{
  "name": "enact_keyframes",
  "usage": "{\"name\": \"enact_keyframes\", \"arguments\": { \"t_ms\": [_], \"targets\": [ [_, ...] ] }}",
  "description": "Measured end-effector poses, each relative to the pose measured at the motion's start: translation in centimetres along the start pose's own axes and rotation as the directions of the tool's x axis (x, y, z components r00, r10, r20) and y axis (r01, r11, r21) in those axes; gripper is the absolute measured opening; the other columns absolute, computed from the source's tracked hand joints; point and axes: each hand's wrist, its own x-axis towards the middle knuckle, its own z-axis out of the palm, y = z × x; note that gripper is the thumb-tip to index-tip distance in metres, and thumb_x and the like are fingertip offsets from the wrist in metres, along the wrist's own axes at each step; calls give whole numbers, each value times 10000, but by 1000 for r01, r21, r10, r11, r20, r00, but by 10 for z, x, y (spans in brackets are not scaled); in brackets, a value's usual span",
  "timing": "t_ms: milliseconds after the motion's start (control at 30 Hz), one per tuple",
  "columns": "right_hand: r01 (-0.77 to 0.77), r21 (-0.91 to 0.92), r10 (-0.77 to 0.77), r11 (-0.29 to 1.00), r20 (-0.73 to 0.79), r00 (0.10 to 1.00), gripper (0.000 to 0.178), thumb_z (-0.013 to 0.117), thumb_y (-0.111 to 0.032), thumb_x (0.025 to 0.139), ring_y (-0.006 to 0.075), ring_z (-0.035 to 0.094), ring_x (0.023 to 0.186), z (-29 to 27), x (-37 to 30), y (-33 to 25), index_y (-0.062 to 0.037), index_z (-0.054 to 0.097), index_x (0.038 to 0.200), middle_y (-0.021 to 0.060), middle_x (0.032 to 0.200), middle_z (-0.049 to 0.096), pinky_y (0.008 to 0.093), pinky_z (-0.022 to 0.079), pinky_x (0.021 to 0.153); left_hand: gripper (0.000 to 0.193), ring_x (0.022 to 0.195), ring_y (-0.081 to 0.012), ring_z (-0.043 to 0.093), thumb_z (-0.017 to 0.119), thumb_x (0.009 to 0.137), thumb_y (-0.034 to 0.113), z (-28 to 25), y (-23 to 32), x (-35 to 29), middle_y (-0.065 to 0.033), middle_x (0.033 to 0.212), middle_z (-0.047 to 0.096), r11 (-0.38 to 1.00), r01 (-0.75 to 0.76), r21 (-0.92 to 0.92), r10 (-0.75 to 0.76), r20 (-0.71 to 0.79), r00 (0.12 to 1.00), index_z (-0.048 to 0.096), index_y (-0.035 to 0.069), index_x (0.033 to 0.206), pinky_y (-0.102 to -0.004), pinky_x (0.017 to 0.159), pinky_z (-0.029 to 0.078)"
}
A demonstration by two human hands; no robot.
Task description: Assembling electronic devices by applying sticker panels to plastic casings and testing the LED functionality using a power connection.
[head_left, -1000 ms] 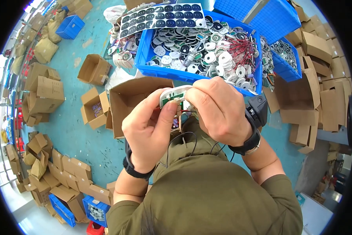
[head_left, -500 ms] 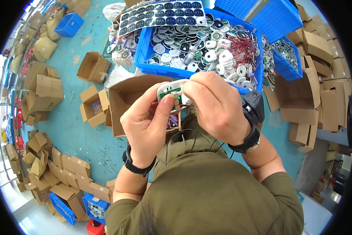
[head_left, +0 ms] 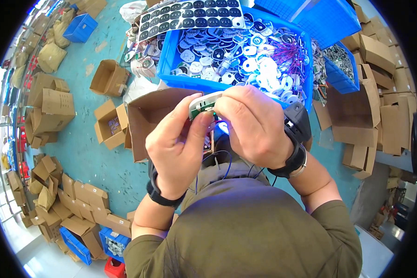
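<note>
Between both hands, at chest height, is a small white plastic housing with a green circuit board (head_left: 202,104) inside. My left hand (head_left: 173,146) pinches its left side, thumb against the board. My right hand (head_left: 257,129) grips the right end with closed fingers, which hide that part. A bright bluish-white light (head_left: 223,127) glows just under the right fingers. Past my hands stands a blue crate (head_left: 194,84) with many round white and black parts and a bundle of red wires (head_left: 292,53). Both wrists wear black straps.
A sheet of black round stickers (head_left: 192,19) lies over the crate's far left edge. An open cardboard box (head_left: 141,129) stands close by my left hand. Other blue bins (head_left: 343,69) and cartons (head_left: 356,120) are at the right; more boxes (head_left: 57,104) line the left.
A bright bluish light has come on by the housing, casting blue over the crate's parts. The housing has tilted, showing less of the board. Both hands keep their hold.
</note>
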Motion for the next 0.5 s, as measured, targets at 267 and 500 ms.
{"name": "enact_keyframes", "arguments": {
  "t_ms": [267, 500],
  "targets": [
    [-403, 308, 383, 862, 126, 915, 227, 594, -73, 751, 191, 528, 789, -8, -4, 29, -36, 517, 960, 96, 888, 523, 278, 443, 672, 214, 707, -107, 585, 569, 799, 32, -1, -22, 32, -82, 834, 606, 850, 265, -455, -253, 87, 964, 557, -64, 990, -222, 625, 507],
    [-708, 611, 409, 354, 580, 704, 950, 767, -180, 601, 251, 285, 1225, 33, -81, 82, -64, 159, 1321, 139, 1312, 288, 360, 297, 961, 222, 734, -167, 607, 540, 826, 78, -2, -7, 74, -122, 867, 595, 754, 213, -621, -194, 99, 976, 529, -57, 1001, -272, 583, 539]
  ]
}}
